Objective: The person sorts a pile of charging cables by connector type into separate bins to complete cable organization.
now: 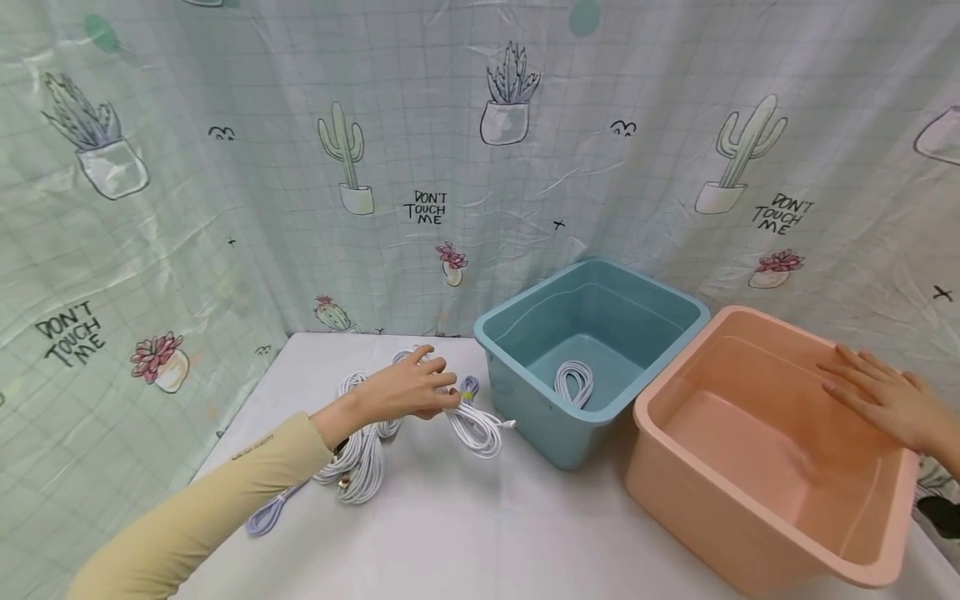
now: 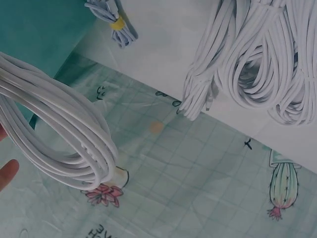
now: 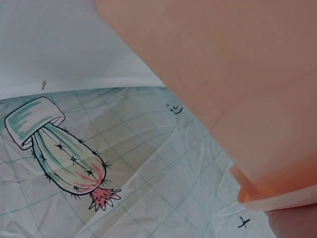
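In the head view my left hand (image 1: 408, 387) grips a coiled white cable (image 1: 476, 427) above the table, left of the teal bin (image 1: 525, 379). The coil's loops (image 2: 59, 129) hang large at the left of the left wrist view, with a fingertip (image 2: 9, 171) beside them. A connector end sticks out toward the teal bin. My right hand (image 1: 892, 400) rests at the far-right rim of the pink bin (image 1: 712, 471), its fingers extended over the inside. One coiled white cable (image 1: 574, 383) lies in the teal bin.
Several bundled white cables (image 1: 362, 467) lie on the white table (image 1: 450, 533) under my left forearm. A lavender cable (image 1: 264, 517) sits at their near side; another with a yellow tie (image 2: 117, 24) lies by the teal bin. A patterned curtain (image 1: 420, 275) encloses the table.
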Demonstrator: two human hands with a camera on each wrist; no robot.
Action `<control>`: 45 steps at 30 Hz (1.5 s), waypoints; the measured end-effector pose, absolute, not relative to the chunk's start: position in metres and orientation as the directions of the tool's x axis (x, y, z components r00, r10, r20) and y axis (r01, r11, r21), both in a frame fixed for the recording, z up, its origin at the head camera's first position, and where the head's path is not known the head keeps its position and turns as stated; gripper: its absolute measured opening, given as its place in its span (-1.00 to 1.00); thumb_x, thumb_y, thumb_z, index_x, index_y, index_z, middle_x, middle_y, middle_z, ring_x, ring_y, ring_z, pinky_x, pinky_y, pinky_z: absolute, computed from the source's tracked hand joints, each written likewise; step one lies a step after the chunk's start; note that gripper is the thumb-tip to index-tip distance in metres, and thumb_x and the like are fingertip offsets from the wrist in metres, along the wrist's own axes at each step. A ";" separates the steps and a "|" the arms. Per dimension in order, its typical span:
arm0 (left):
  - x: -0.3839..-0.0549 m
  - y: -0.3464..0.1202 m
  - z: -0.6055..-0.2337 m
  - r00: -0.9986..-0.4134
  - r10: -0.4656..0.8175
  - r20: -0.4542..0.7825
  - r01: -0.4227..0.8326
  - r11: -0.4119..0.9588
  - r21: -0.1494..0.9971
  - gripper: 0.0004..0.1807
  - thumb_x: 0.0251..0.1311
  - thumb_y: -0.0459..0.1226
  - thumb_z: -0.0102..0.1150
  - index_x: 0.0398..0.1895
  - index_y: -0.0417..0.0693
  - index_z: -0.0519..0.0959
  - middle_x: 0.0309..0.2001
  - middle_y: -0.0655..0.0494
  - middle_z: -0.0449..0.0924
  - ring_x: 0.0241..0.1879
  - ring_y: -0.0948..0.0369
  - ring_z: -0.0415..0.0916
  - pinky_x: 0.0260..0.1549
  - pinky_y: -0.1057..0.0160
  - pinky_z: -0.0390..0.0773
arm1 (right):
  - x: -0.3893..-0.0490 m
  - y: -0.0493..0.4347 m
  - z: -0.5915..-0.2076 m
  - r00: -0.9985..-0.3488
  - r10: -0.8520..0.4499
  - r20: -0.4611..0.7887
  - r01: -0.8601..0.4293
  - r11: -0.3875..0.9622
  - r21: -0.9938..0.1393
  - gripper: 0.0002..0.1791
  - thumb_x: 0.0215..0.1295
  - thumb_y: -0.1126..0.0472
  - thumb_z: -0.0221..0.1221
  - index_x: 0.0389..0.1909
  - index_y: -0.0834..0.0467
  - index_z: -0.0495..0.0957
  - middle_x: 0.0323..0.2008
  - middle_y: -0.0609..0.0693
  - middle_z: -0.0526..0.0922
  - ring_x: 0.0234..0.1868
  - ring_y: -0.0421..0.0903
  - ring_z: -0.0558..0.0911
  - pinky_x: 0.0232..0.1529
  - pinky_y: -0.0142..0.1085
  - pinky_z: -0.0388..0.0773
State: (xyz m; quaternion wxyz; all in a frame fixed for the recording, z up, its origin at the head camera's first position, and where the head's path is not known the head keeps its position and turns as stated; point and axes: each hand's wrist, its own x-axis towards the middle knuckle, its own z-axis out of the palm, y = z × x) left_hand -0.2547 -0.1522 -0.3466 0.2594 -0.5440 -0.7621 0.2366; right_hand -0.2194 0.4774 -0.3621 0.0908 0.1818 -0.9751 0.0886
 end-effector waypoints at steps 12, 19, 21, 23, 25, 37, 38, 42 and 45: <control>-0.249 -0.151 -0.328 -0.232 0.951 0.206 0.654 0.310 -0.691 -0.71 -0.01 -0.03 0.16 -0.20 0.26 0.36 -0.28 0.27 0.43 -0.20 0.21 0.39 -0.05 0.10 0.42 | -0.218 0.477 -0.362 -0.916 -0.340 0.213 -0.388 0.886 -0.256 -0.44 0.37 0.30 -0.41 0.31 0.42 -0.31 0.35 0.19 -0.51 0.11 -0.72 -0.55 0.24 -0.02 -0.73; -0.248 -0.151 -0.315 -0.230 0.948 0.221 0.625 0.318 -0.713 -0.67 -0.06 -0.02 0.20 -0.21 0.26 0.37 -0.30 0.26 0.44 -0.21 0.20 0.40 -0.03 0.11 0.40 | -0.220 0.478 -0.360 -0.908 -0.354 0.222 -0.410 0.860 -0.304 -0.45 0.37 0.31 -0.45 0.30 0.45 -0.31 0.35 0.26 -0.49 0.12 -0.72 -0.51 0.22 0.01 -0.74; -0.248 -0.151 -0.311 -0.236 0.946 0.221 0.620 0.322 -0.716 -0.67 -0.06 -0.01 0.20 -0.20 0.26 0.38 -0.29 0.25 0.44 -0.20 0.19 0.40 -0.04 0.11 0.40 | -0.219 0.477 -0.360 -0.908 -0.355 0.223 -0.409 0.869 -0.279 -0.44 0.37 0.31 -0.43 0.30 0.44 -0.30 0.34 0.29 -0.47 0.12 -0.72 -0.53 0.23 -0.01 -0.74; -0.248 -0.150 -0.307 -0.243 0.944 0.222 0.613 0.327 -0.720 -0.66 -0.05 0.00 0.20 -0.19 0.26 0.38 -0.28 0.25 0.44 -0.18 0.19 0.40 -0.04 0.11 0.40 | -0.219 0.477 -0.359 -0.904 -0.362 0.227 -0.413 0.876 -0.249 -0.44 0.36 0.31 -0.41 0.30 0.45 -0.29 0.35 0.30 -0.45 0.13 -0.71 -0.54 0.24 -0.04 -0.74; -0.247 -0.149 -0.303 -0.248 0.941 0.229 0.606 0.335 -0.721 -0.65 -0.07 0.00 0.21 -0.19 0.26 0.38 -0.27 0.25 0.45 -0.17 0.18 0.40 -0.03 0.11 0.40 | -0.219 0.476 -0.358 -0.901 -0.367 0.231 -0.415 0.884 -0.216 -0.43 0.36 0.32 -0.38 0.31 0.44 -0.28 0.35 0.29 -0.44 0.14 -0.69 -0.55 0.26 -0.09 -0.73; -0.251 -0.145 -0.277 -0.240 0.924 0.299 0.586 0.383 -0.714 -0.61 -0.11 -0.06 0.28 -0.17 0.26 0.40 -0.24 0.20 0.47 -0.13 0.17 0.42 -0.01 0.07 0.36 | -0.219 0.476 -0.360 -0.876 -0.401 0.267 -0.425 0.904 -0.037 -0.38 0.32 0.30 -0.26 0.33 0.38 -0.25 0.38 0.17 -0.44 0.21 -0.57 -0.59 0.28 -0.24 -0.72; -0.252 -0.145 -0.275 -0.242 0.922 0.303 0.587 0.388 -0.711 -0.61 -0.12 -0.06 0.29 -0.17 0.26 0.40 -0.24 0.20 0.47 -0.13 0.17 0.42 -0.01 0.06 0.36 | -0.219 0.476 -0.360 -0.874 -0.404 0.270 -0.428 0.903 -0.031 -0.37 0.31 0.30 -0.25 0.33 0.38 -0.25 0.38 0.15 -0.45 0.22 -0.57 -0.59 0.28 -0.24 -0.72; -0.254 -0.143 -0.270 -0.249 0.914 0.322 0.595 0.406 -0.694 -0.61 -0.11 -0.09 0.30 -0.17 0.26 0.41 -0.22 0.19 0.48 -0.11 0.16 0.42 0.00 0.05 0.35 | -0.219 0.476 -0.360 -0.876 -0.398 0.272 -0.433 0.898 -0.081 -0.38 0.31 0.32 -0.27 0.32 0.42 -0.24 0.38 0.20 -0.42 0.19 -0.62 -0.58 0.28 -0.22 -0.71; -0.257 -0.140 -0.268 -0.262 0.906 0.332 0.607 0.422 -0.674 -0.62 -0.09 -0.15 0.30 -0.16 0.26 0.42 -0.19 0.19 0.49 -0.09 0.16 0.41 0.01 0.04 0.34 | -0.219 0.476 -0.360 -0.882 -0.388 0.268 -0.428 0.897 -0.108 -0.40 0.32 0.32 -0.29 0.31 0.44 -0.23 0.37 0.27 -0.39 0.17 -0.65 -0.57 0.28 -0.20 -0.71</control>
